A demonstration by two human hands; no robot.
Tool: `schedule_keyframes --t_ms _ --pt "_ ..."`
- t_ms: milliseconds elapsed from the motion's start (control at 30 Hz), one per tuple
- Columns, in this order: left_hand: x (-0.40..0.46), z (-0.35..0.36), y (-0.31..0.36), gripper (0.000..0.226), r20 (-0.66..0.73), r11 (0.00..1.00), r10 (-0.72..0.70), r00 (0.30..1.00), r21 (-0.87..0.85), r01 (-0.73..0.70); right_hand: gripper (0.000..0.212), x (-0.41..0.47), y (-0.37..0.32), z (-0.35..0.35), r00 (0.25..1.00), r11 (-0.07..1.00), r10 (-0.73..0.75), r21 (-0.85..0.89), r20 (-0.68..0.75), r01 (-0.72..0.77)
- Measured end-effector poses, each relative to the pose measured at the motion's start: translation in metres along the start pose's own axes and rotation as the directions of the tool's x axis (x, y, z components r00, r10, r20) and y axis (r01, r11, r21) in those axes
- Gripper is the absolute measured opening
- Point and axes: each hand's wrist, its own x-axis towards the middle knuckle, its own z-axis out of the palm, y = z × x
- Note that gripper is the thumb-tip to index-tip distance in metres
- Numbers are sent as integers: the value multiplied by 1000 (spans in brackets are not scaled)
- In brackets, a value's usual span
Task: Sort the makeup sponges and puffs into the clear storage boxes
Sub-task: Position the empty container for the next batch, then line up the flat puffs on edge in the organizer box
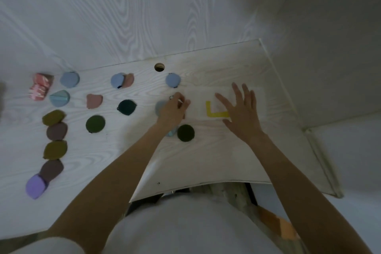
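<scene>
1. Right now I see my left hand [174, 109] down on the white desk [206, 161] with its fingers curled, covering a grey-blue puff [159, 107]. Whether the fingertips already pinch that puff or only touch it is blurred, so I cannot tell the grip.
2. My right hand [240, 113] hangs with fingers spread and straight, holding nothing, over a clear storage box [255, 97] whose pale outline I can barely make out; a yellow L-shaped mark [216, 112] shows through or under it.
3. Everything else waits loose on the desk: a blue round puff [173, 80] just behind the left hand, a dark green puff [186, 133] just in front of it, a teal puff [127, 107] and an olive-green puff [95, 124] further left, a pink sponge [94, 101], and a column of mustard, brown and purple pieces at the far left, of which the purple sponge [36, 185] is nearest me.
4. I judge these pieces to be very light, soft and compressible, not fragile and not slippery. A hard squeeze would only deform them.
5. I would take each flat puff by its rim, thumb under one edge and fingers on top, since it lies flush with the desk.
6. The thicker sponges should take a gentle pinch across the body.
</scene>
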Motion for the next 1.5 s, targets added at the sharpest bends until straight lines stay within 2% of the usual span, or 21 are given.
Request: schedule_keyframes --t_ms 100,167,233,300,367,433,500,567,633,700,833,933,1000,1033,1067,1133,1167,1200,1333,1433,1500 --pt "-20 -22 -2 19 -51 981 137 989 144 -128 104 2 -9 -15 998 999 -47 -2 -38 47" --pt "-38 -47 -16 15 -82 979 182 980 108 -173 101 1 -22 -28 983 988 -151 -33 -104 149" --pt "-61 -74 -41 13 -162 985 167 973 -13 -171 97 3 -48 -38 957 969 -246 -18 -154 246" --pt "-87 -102 -71 13 -305 981 77 949 -147 -127 92 7 -93 -42 933 948 -306 25 -190 317" --pt "-114 -125 -99 20 -385 961 -79 920 -274 -32 91 13 -147 -43 915 925 -358 64 -187 375" --pt "-138 -149 -128 29 -384 895 -285 878 -435 100 92 18 -203 -44 893 892 -414 115 -176 437" --pt "-158 -172 -155 34 -306 757 -469 829 -623 198 96 21 -255 -46 869 857 -466 160 -165 490" --pt "-179 -199 -184 37 -269 597 -555 787 -788 152 97 24 -310 -50 833 819 -530 162 -158 551" --pt "-195 -223 -213 40 -327 521 -568 755 -854 22 95 27 -356 -57 808 786 -574 187 -134 590" --pt "-210 -254 -241 42 -396 482 -587 706 -871 -88 96 31 -404 -66 778 756 -624 199 -72 624" --pt "-222 -302 -275 37 -480 517 -609 632 -844 -143 109 45 -470 -76 725 715 -688 214 47 665" --pt "-221 -336 -278 31 -547 595 -544 637 -786 -167 119 45 -501 -79 774 764 -620 323 127 559" --pt "-212 -351 -273 44 -570 667 -466 677 -729 -154 125 41 -511 -77 831 794 -509 494 225 354" --pt "-208 -356 -270 52 -598 741 -398 696 -657 -140 124 38 -514 -75 837 750 -461 634 295 189" --pt "-204 -359 -266 55 -616 832 -303 727 -543 -113 120 35 -517 -75 828 643 -432 766 359 3" --pt "-197 -359 -265 53 -580 941 -110 807 -322 -103 95 31 -520 -73 793 361 -415 881 446 -307" --pt "-193 -359 -267 58 -531 957 -84 843 -278 -81 81 30 -520 -73 774 272 -425 881 470 -386" --pt "-190 -361 -272 63 -475 966 -89 875 -256 -40 73 30 -521 -70 764 234 -420 872 490 -430" --pt "-179 -379 -301 66 -240 997 -71 968 -36 64 68 30 -524 -62 695 107 -376 773 613 -625" --pt "-170 -385 -307 66 -241 994 -3 971 106 29 55 33 -530 -59 604 52 -367 664 707 -746" --pt "-166 -385 -309 67 -309 968 75 948 250 5 47 40 -532 -54 593 125 -308 650 744 -750"
